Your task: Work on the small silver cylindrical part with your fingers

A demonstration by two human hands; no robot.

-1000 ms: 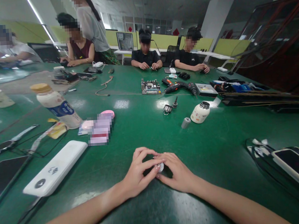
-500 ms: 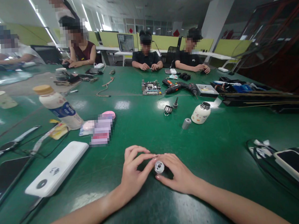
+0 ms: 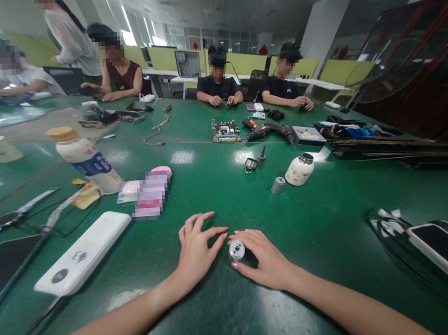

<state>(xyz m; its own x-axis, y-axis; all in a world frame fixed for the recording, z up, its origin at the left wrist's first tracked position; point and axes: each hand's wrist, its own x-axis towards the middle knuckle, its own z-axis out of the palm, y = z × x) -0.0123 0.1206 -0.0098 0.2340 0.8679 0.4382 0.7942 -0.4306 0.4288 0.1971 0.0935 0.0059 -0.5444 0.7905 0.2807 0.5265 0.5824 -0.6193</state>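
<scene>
A small silvery metal cylinder [image 3: 237,250] stands on the green table, its round end with a dark centre facing up. My right hand [image 3: 265,258] holds it from the right, fingertips behind it and thumb at its front. Just left of the cylinder is my left hand [image 3: 199,250], fingers apart and holding nothing. A similar grey cylinder [image 3: 278,185] stands farther back to the right, beside a white flask [image 3: 300,169] without a lid. Behind these lie a metal cup-like part [image 3: 250,165] and a dark fitting [image 3: 261,155].
On the left are a white power bank [image 3: 84,253], a leaning bottle [image 3: 89,163] and a pink item [image 3: 153,192]. A circuit board [image 3: 225,131] and power drills [image 3: 269,130] lie farther back. Phones [image 3: 443,250] with cables are at right. Several people sit across the table.
My left hand has moved left, away from the cylinder, and its fingers have spread. My right hand stays at the cylinder. A standing person at the back left has moved left.
</scene>
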